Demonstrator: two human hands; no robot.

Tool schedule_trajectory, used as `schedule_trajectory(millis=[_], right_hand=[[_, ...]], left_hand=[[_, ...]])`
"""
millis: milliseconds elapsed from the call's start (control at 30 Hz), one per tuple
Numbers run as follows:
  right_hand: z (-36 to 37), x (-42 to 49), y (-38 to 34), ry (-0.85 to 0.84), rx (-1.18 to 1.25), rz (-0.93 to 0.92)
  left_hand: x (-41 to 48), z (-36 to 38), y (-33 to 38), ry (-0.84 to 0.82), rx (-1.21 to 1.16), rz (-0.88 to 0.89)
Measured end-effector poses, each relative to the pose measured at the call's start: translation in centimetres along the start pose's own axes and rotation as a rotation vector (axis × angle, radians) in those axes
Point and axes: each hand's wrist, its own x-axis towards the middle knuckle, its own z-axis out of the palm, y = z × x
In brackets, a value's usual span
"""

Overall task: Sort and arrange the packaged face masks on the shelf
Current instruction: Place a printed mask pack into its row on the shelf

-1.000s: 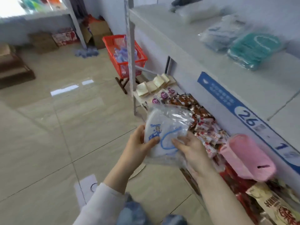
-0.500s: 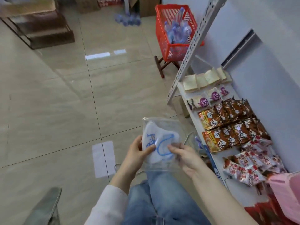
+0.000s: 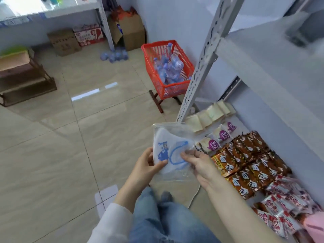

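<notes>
A white face mask with blue print and a blue ear loop, sealed in a clear plastic bag (image 3: pixel 172 148), is held upright in front of me over the floor. My left hand (image 3: pixel 146 165) grips its left edge, thumb across the front of the bag. My right hand (image 3: pixel 199 163) pinches the bag's right side, fingertips on the plastic beside the blue loop. The white metal shelf (image 3: pixel 273 79) stands to my right, its upper board blurred.
The lower shelf holds brown snack packs (image 3: pixel 245 165), red-white packs (image 3: pixel 284 204), purple-labelled packs (image 3: pixel 222 135) and pale flat packets (image 3: pixel 208 114). A red basket of water bottles (image 3: pixel 166 69) stands beyond the shelf post (image 3: pixel 201 67). Cardboard boxes (image 3: pixel 64 42) line the far wall. Tiled floor spreads left.
The view has swung from the upper shelf down to the floor, then partly back up. Both hands have kept hold of the bagged mask in front of me throughout.
</notes>
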Motion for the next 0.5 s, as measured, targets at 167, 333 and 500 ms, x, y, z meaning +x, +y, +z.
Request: schedule_trajectory(millis=[167, 333, 500], right_hand=[[0.3, -0.6, -6.1, 0.129, 0.104, -0.179], [-1.2, -3.2, -11.1, 0.34, 0.224, -0.331], [-5.0, -7.5, -12.9, 0.474, 0.352, -0.414]], left_hand=[[5.2, 1.3, 7.5, -0.21, 0.185, 0.123], [8.9, 6.0, 15.0, -0.549, 0.324, 0.229], [9.7, 12.8, 17.6, -0.8, 0.51, 0.351]])
